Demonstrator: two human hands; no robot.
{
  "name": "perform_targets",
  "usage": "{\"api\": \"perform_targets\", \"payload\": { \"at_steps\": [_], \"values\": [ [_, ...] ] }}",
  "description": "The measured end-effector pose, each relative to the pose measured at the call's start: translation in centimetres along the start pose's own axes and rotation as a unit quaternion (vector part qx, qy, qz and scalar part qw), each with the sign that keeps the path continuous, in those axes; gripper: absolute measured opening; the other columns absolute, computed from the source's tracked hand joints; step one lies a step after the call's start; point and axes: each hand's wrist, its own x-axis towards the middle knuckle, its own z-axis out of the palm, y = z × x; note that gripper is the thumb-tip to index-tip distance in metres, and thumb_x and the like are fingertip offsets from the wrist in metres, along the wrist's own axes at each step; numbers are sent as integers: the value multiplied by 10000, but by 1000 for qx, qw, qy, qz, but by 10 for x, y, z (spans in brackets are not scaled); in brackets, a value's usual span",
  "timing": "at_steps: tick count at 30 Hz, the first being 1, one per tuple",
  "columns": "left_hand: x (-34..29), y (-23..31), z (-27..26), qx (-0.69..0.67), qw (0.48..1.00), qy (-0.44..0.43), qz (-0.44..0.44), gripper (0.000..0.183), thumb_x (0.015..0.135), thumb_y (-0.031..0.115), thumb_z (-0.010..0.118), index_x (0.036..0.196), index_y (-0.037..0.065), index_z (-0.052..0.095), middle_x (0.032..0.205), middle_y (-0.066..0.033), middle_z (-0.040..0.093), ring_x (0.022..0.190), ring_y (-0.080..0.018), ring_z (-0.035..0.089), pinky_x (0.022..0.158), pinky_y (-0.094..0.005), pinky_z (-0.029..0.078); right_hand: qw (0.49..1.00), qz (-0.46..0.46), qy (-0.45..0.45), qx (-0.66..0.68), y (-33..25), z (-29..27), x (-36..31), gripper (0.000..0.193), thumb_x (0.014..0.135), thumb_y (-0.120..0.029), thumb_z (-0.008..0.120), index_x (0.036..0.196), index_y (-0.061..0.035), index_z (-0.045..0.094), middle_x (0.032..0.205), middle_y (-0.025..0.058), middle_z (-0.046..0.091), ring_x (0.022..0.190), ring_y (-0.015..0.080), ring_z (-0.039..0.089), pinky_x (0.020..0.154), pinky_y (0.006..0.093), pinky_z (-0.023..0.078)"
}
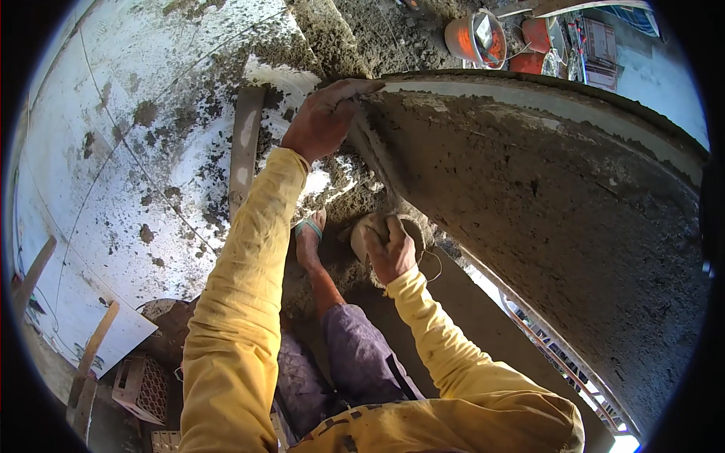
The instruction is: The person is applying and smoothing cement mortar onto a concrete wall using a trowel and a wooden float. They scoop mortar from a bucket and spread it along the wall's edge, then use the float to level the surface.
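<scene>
My left hand (323, 118) rests on the top corner of a rough wall of wet grey plaster (544, 204), fingers pressed along its edge. My right hand (390, 251) is lower down, closed on a round mortar-coated tool or pan (377, 226) held against the wall's lower edge; what it is exactly is hard to tell. Both arms wear yellow sleeves. My foot in a green-strapped sandal (310, 235) stands on the mortar-covered floor between the hands.
The pale floor (113, 151) is splattered with mortar. A wooden plank (245, 147) lies near the wall corner. An orange bucket (474, 38) stands at the top. Wooden sticks (94, 355) and a perforated brick (143, 385) lie at lower left.
</scene>
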Motion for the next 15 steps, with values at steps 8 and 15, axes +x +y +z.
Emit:
{"api": "perform_targets", "payload": {
  "at_steps": [8,15],
  "values": [
    [-2,-2,1,6,1000,21,12,402,899,80,453,1247,103,653,1231,-153,656,1126,-322,632,994,-373,479,997,19,48,58,-10,-10,-10,151,914,-118,641,974,-3,563,752,52,594,624,144,546,610,298,470],
    [-16,5,14,-50,997,50,-28,459,894,44,480,1341,68,581,1264,-119,619,1187,-224,582,1007,-322,458,993,65,19,94,15,-48,-59,163,892,-114,679,962,-27,560,772,91,635,666,183,604,639,323,502]
  ]
}}
